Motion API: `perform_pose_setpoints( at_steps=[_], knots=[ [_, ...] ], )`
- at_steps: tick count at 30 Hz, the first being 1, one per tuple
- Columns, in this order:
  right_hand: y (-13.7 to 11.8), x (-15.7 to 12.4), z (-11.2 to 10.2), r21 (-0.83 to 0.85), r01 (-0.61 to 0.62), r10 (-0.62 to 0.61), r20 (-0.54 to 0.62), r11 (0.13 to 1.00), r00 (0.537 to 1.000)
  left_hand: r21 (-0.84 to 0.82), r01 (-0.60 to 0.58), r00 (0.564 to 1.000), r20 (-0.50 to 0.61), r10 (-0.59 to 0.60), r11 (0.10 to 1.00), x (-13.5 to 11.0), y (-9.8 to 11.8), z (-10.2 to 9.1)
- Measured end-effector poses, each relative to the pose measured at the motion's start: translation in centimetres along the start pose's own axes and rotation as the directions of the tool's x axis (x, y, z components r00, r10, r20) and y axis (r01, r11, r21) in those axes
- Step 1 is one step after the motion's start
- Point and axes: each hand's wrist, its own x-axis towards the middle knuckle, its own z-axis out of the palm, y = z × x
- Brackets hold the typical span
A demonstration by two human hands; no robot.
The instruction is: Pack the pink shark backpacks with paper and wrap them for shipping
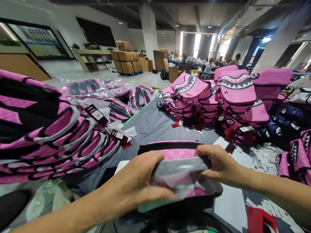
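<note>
The person is holding a pink bag [175,152] that is lying flat on the grey table [155,124], close in front of the body and already inside a clear plastic sleeve [189,186]. The left hand [136,184] and the right hand [220,165] are both closed on the open edge of this sleeve, one at each end. They are pinching the film and folding it over into a grey band between them.

To make this fold well, the two hands should probably be pulling the film evenly sideways, so that the band is lying straight and without wrinkles. They should also be pressing it flat against the bag so that little air is trapped. The film looks thin and slippery, so a firm pinch near the corners is likely serving better than one in the middle.

A stack of flat pink bags [48,136] is lying well apart on the left. A pile of shark-mouth bags [206,94] is standing at the far side.
</note>
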Motion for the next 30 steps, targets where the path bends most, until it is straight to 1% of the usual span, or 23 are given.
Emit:
perform_pose_setpoints(
  at_steps=[2, 3, 4, 6, 8, 9, 10, 12, 13, 14, 15, 16, 17, 18, 19, 21, 22, 23, 24, 25, 27, 28, 30],
  knots=[
    [0.3, 0.4, 0.4, -0.146, 0.057, -0.083, -0.175, 0.988, 0.981, 0.036, 0.015, 1.000, -0.018, -0.014, 0.999, 1.2, 0.0, 0.1],
    [0.3, 0.5, 0.3, -0.190, 0.070, -0.108, -0.199, 0.979, 0.974, 0.082, 0.019, 0.998, -0.055, -0.015, 0.996, 1.7, -0.2, 0.3],
    [0.2, 0.6, -0.1, -0.198, 0.074, -0.109, -0.174, 0.977, 0.979, 0.148, 0.021, 0.994, -0.105, -0.005, 0.989, 2.1, -0.5, 0.5],
    [0.0, 0.7, -1.2, -0.155, 0.069, -0.072, -0.015, 0.985, 0.997, 0.303, 0.014, 0.978, -0.204, 0.051, 0.953, 3.0, -1.1, 1.0],
    [0.2, 0.8, -2.2, -0.120, 0.077, -0.063, 0.124, 0.990, 0.990, 0.408, 0.013, 0.963, -0.252, 0.099, 0.913, 3.8, -1.5, 1.0],
    [0.6, 0.8, -2.4, -0.133, 0.086, -0.069, 0.124, 0.987, 0.990, 0.417, 0.003, 0.962, -0.251, 0.112, 0.909, 4.2, -1.5, 0.8],
    [1.0, 0.8, -2.4, -0.171, 0.085, -0.074, 0.070, 0.982, 0.995, 0.396, -0.020, 0.969, -0.216, 0.115, 0.918, 4.5, -1.4, 0.3],
    [2.0, 0.8, -1.7, -0.265, 0.042, -0.077, -0.124, 0.963, 0.989, 0.292, -0.089, 0.992, -0.061, 0.111, 0.952, 4.8, -1.1, -1.0],
    [2.5, 0.8, -1.2, -0.298, 0.012, -0.080, -0.219, 0.955, 0.972, 0.224, -0.123, 0.992, 0.044, 0.116, 0.967, 4.8, -1.0, -1.7],
    [2.8, 0.8, -0.8, -0.310, -0.005, -0.088, -0.284, 0.951, 0.955, 0.163, -0.152, 0.982, 0.137, 0.130, 0.975, 4.7, -1.0, -2.3],
    [3.0, 0.8, -0.7, -0.302, 0.001, -0.096, -0.302, 0.953, 0.948, 0.126, -0.176, 0.969, 0.195, 0.150, 0.976, 4.6, -1.1, -2.6],
    [3.1, 0.8, -0.8, -0.271, 0.026, -0.102, -0.268, 0.962, 0.958, 0.124, -0.194, 0.965, 0.201, 0.167, 0.973, 4.4, -1.3, -2.6],
    [3.0, 0.9, -1.1, -0.221, 0.059, -0.102, -0.188, 0.974, 0.977, 0.156, -0.208, 0.971, 0.152, 0.185, 0.966, 4.3, -1.7, -2.3],
    [2.9, 0.9, -1.7, -0.159, 0.094, -0.108, -0.080, 0.983, 0.991, 0.210, -0.216, 0.976, 0.074, 0.204, 0.954, 4.1, -2.1, -1.7],
    [2.8, 0.9, -2.4, -0.096, 0.126, -0.123, 0.038, 0.987, 0.992, 0.276, -0.212, 0.974, -0.019, 0.226, 0.937, 4.0, -2.5, -1.0],
    [2.6, 0.9, -3.8, -0.007, 0.172, -0.166, 0.225, 0.985, 0.960, 0.374, -0.166, 0.953, -0.177, 0.246, 0.912, 4.0, -3.0, 0.2],
    [2.5, 0.8, -4.3, 0.003, 0.188, -0.182, 0.265, 0.982, 0.947, 0.377, -0.141, 0.947, -0.219, 0.236, 0.915, 4.0, -3.0, 0.5],
    [2.6, 0.7, -4.6, -0.008, 0.202, -0.192, 0.273, 0.979, 0.943, 0.346, -0.130, 0.951, -0.223, 0.216, 0.929, 4.0, -2.9, 0.5],
    [2.6, 0.6, -4.7, -0.032, 0.207, -0.192, 0.260, 0.978, 0.946, 0.289, -0.125, 0.965, -0.188, 0.184, 0.949, 4.0, -2.6, 0.3],
    [2.7, 0.5, -4.5, -0.066, 0.201, -0.181, 0.231, 0.977, 0.956, 0.216, -0.125, 0.981, -0.121, 0.154, 0.968, 3.9, -2.2, -0.2],
    [2.9, 0.1, -3.6, -0.144, 0.175, -0.159, 0.116, 0.974, 0.980, 0.081, -0.137, 0.990, 0.043, 0.133, 0.987, 3.5, -1.6, -1.2],
    [2.9, -0.1, -3.0, -0.178, 0.158, -0.153, 0.042, 0.971, 0.987, 0.044, -0.144, 0.986, 0.095, 0.139, 0.989, 3.1, -1.5, -1.7],
    [2.6, -0.5, -2.2, -0.207, 0.127, -0.147, -0.083, 0.970, 0.986, 0.023, -0.150, 0.983, 0.115, 0.146, 0.988, 2.3, -1.5, -2.0]
  ],
)
